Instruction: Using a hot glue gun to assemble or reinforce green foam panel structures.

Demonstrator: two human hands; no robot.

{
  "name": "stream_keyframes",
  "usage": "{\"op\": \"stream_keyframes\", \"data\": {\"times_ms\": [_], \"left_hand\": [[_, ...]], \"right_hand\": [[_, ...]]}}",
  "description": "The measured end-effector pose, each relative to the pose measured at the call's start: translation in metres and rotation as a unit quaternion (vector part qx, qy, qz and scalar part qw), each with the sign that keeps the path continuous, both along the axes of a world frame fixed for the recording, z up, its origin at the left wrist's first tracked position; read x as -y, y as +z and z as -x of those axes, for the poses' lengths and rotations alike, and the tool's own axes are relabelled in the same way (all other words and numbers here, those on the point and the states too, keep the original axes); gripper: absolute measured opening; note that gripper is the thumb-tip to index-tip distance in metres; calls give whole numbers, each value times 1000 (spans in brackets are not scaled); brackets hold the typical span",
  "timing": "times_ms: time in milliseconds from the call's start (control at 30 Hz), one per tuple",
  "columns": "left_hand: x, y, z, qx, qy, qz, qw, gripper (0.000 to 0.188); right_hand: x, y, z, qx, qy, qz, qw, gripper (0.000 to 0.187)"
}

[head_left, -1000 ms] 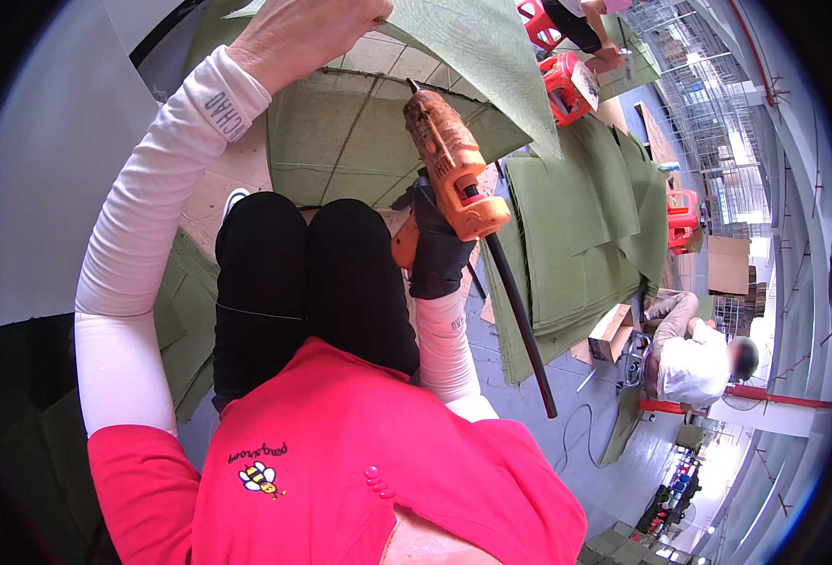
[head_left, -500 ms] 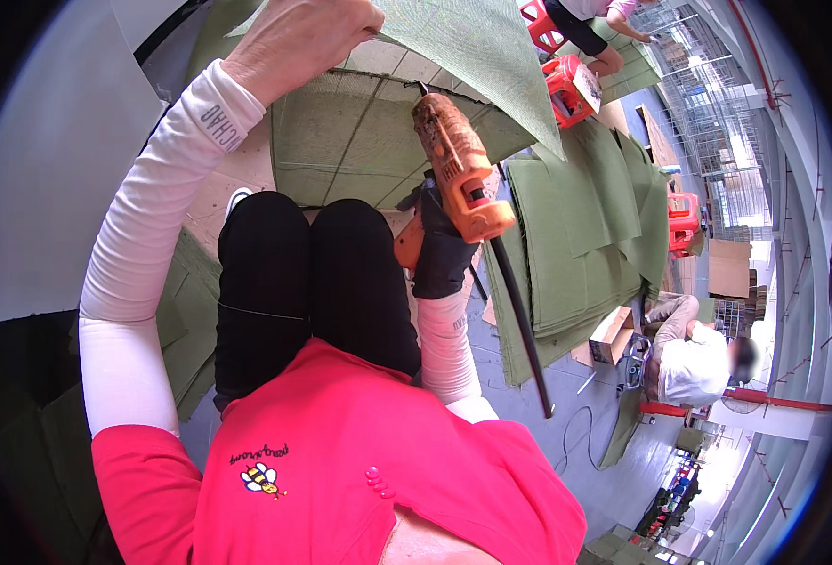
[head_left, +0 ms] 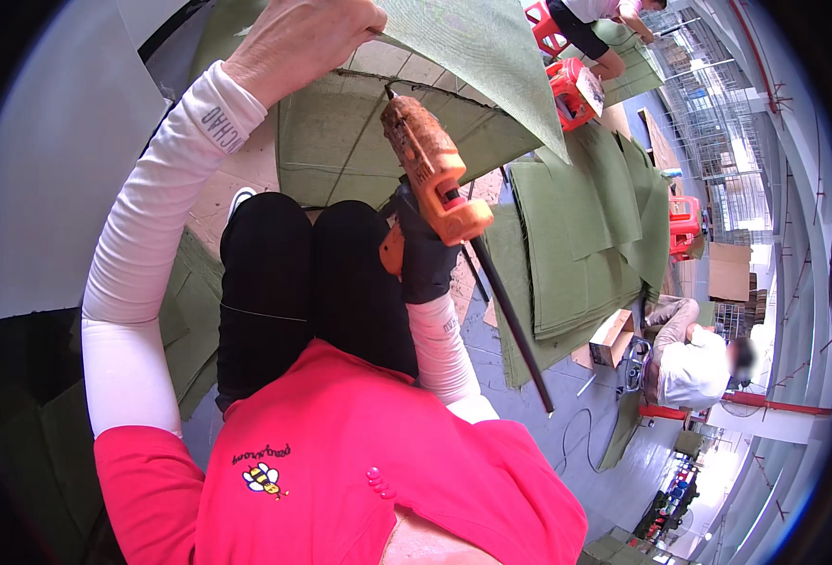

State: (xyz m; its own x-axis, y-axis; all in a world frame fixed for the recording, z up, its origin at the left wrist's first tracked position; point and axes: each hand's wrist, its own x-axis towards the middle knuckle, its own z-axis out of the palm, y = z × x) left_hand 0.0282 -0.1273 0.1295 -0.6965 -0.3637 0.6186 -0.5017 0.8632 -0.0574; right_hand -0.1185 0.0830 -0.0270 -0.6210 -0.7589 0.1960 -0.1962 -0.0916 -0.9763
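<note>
**Ana:** Head view first: where do the hands sit?

**Ben:** The left hand [head_left: 307, 38] is raised at the top of the picture, its grip closed on the edge of a green felt flap [head_left: 477, 56] and holding it up. The right hand [head_left: 425, 254], in a dark glove, has its grip wrapped tight round the handle of an orange glue gun [head_left: 430, 165]. The nozzle points up at the green felt panel [head_left: 340, 141] just under the lifted flap, above the knees.

**Ana:** How would you do this well?

**Ben:** I'd keep the flap lifted clear so the seam stays open, run the nozzle slowly along the edge, and keep the bare fingers away from the tip. The black rod [head_left: 510, 320] behind the gun trails toward the floor; I'd watch that it doesn't snag.

**Ana:** Materials?

**Ben:** The felt looks matte, fibrous and stiff enough to hold a curve. The gun's shell is hard plastic, crusted and grimy. To the right lies a stack of green felt sheets [head_left: 585, 235], flat-cut and squared, with a red plastic stool [head_left: 576, 89] beyond.
</note>
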Motion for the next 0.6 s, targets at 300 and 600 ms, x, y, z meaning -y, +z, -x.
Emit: {"op": "stream_keyframes", "data": {"times_ms": [300,600], "left_hand": [[0,-5,-14,-16,-16,2,1000,17],[2,-5,-27,-23,-7,-4,1000,19]], "right_hand": [[8,-2,-9,-74,-31,28,996,23],[6,7,-10,79,-30,42,996,34]]}}
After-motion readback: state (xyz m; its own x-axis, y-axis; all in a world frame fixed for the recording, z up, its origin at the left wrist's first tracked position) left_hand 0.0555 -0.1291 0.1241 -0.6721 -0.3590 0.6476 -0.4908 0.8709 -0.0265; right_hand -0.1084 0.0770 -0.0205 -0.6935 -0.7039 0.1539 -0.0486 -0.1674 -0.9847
